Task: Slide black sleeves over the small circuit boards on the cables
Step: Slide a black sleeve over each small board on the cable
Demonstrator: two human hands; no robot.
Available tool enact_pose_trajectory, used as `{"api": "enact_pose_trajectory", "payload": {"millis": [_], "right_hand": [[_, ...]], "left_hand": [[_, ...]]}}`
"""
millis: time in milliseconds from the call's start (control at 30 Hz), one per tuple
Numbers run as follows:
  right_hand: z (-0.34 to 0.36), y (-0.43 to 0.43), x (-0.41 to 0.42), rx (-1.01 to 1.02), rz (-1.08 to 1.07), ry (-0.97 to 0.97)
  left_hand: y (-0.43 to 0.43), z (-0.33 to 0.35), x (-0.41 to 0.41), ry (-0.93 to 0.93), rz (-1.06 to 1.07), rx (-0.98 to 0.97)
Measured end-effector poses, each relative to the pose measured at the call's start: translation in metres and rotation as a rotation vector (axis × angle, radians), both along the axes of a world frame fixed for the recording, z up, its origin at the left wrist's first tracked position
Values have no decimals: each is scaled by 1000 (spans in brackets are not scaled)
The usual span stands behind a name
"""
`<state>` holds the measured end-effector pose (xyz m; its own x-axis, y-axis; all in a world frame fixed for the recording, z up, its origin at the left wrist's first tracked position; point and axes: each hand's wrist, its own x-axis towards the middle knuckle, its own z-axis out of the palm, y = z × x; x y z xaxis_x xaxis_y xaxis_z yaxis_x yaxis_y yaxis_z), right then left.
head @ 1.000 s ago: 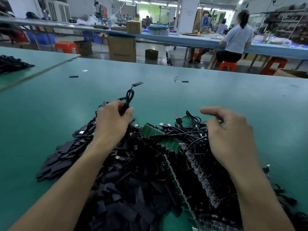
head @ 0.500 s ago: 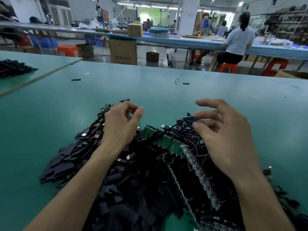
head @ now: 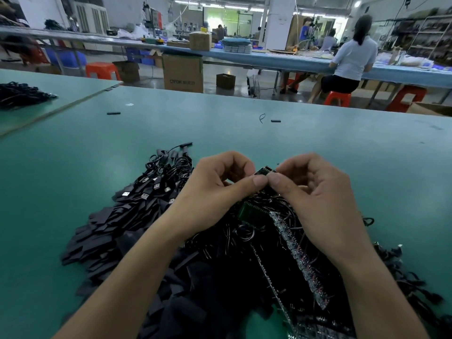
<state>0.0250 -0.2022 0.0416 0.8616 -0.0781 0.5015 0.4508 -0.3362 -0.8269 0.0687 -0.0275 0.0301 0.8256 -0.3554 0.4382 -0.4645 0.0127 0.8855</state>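
The left hand [head: 220, 187] and the right hand [head: 315, 194] are meeting thumb to thumb at the centre of the frame. Both have their fingers curled and are pinching a small dark circuit board [head: 263, 172] between them. Whether a sleeve is on it cannot be told. A heap of flat black sleeves [head: 105, 231] is lying at lower left on the green bench [head: 73, 179]. A tangle of thin black cables [head: 166, 174] is sitting just above the heap, left of centre. A long strip of joined boards [head: 298, 253] is running below the right hand.
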Motion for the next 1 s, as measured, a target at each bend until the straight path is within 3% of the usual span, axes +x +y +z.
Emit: {"api": "enact_pose_trajectory", "payload": {"millis": [233,667,733,867,933,1000], "right_hand": [[-9,0,8,36,202,76],[-13,-2,9,9,281,95],[-13,-3,10,4,166,60],[-12,-13,11,-62,-261,-61],[-9,-16,9,-122,-376,-85],[-4,-15,6,-172,-413,-65]], "left_hand": [[5,0,2,17,-39,1],[1,-17,6,367,-262,-196],[1,-14,7,395,-228,-283],[12,1,10,468,-96,-640],[19,9,9,338,74,-696],[25,15,8,147,307,-617]]}}
